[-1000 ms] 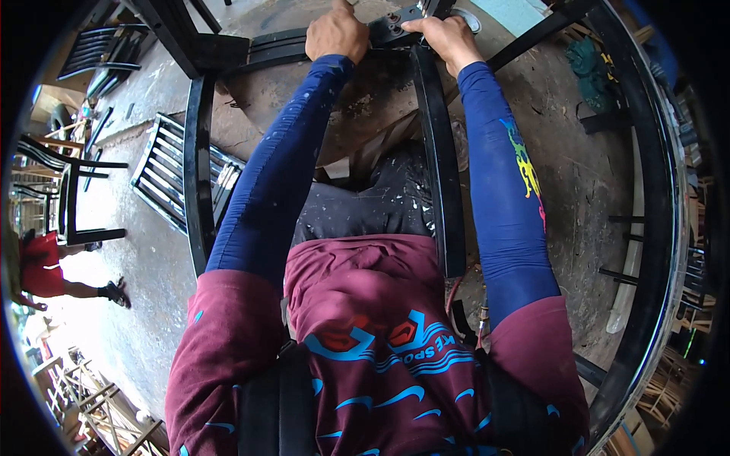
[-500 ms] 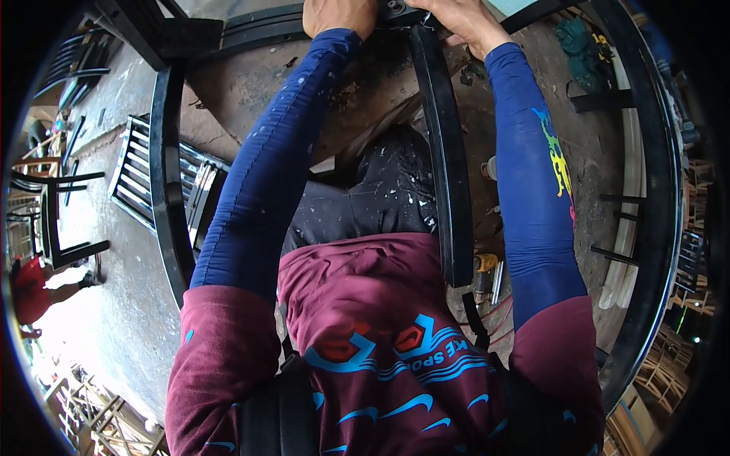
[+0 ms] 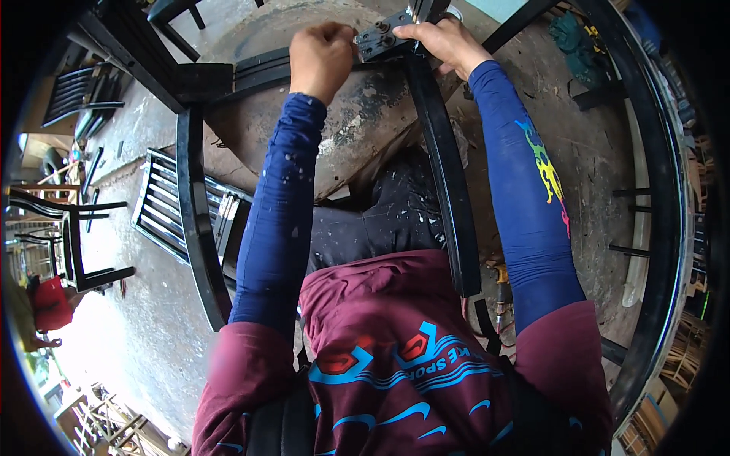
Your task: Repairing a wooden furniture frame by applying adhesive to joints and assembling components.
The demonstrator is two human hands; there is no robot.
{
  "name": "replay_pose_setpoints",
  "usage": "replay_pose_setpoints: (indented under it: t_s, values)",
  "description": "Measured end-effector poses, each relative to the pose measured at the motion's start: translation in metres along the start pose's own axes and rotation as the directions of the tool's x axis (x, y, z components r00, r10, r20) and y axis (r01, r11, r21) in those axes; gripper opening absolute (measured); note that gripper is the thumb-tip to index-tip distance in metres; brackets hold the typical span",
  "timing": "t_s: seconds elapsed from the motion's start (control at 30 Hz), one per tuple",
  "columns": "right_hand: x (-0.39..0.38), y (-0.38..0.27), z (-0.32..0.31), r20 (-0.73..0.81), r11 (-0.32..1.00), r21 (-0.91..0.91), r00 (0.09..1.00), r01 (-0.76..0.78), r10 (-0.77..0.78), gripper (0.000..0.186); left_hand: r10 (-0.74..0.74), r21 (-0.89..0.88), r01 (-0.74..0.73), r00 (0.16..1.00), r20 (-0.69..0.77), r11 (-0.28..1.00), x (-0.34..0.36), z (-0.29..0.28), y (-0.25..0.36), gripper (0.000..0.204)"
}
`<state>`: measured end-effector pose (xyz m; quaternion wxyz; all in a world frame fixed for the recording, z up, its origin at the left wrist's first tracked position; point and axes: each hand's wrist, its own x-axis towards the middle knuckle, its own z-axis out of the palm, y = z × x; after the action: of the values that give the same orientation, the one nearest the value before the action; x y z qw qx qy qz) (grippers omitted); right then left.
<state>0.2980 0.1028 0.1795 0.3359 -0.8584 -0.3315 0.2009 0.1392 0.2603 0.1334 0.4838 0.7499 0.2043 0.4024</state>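
At the top centre, a dark metal bracket point(image 3: 382, 38) with bolts on it sits at the joint of a black chair frame point(image 3: 447, 175). My right hand point(image 3: 450, 47) holds the bracket from the right, its thumb pressed on the plate and its other fingers curled partly out of sight beside the joint. Just left of the bracket is my left hand point(image 3: 322, 59), its fingers closed in a pinch. Whatever lies between those fingertips is too small to make out. A black rail point(image 3: 262, 70) runs under and beside my left hand. One frame leg comes down along my right side.
A round, worn, paint-spotted surface point(image 3: 296, 125) lies below the joint. Slatted black chair parts point(image 3: 161, 205) rest on the floor at left. A yellow power tool point(image 3: 499, 283) stands by my right elbow. A person in red point(image 3: 52, 304) is at far left. A curved black frame piece point(image 3: 660, 228) bounds the right.
My left hand has come off the black rail area leftward and now pinches beside the bracket. The bracket shows more fully. The whole view has shifted, with the joint lower in it.
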Motion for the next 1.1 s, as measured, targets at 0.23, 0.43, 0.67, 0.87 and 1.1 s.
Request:
replay_pose_setpoints:
  t_s: [0.23, 0.43, 0.67, 0.87, 1.1]
  values:
    - [-0.003, -0.006, 0.001, -0.023, 1.000, 0.014, 1.000, 0.016, -0.015, 0.074, -0.297, -0.358, 0.368, 0.925, 0.238, 0.858, -0.022, 0.004, 0.029, 0.021]
    - [0.000, -0.001, 0.008, -0.092, 0.998, 0.046, 0.995, 0.044, -0.040, 0.070, -0.335, -0.415, 0.342, 0.938, 0.093, 0.843, -0.036, 0.026, 0.030, 0.022]
    - [-0.005, -0.005, 0.008, -0.133, 0.997, 0.062, 0.991, 0.041, -0.033, 0.066, -0.261, -0.427, 0.161, 0.947, -0.188, 0.890, -0.047, 0.052, 0.029, 0.016]
    - [-0.001, -0.002, 0.006, -0.091, 0.988, 0.151, 0.996, 0.033, -0.019, 0.062, 0.136, 0.061, -0.126, 0.972, -0.193, 0.990, -0.062, 0.058, 0.016, 0.012]
    - [0.008, 0.012, 0.010, -0.214, 0.992, -0.043, 0.969, 0.116, -0.122, 0.069, -0.074, -0.082, 0.068, 0.995, -0.064, 0.994, -0.050, 0.042, 0.010, 0.016]
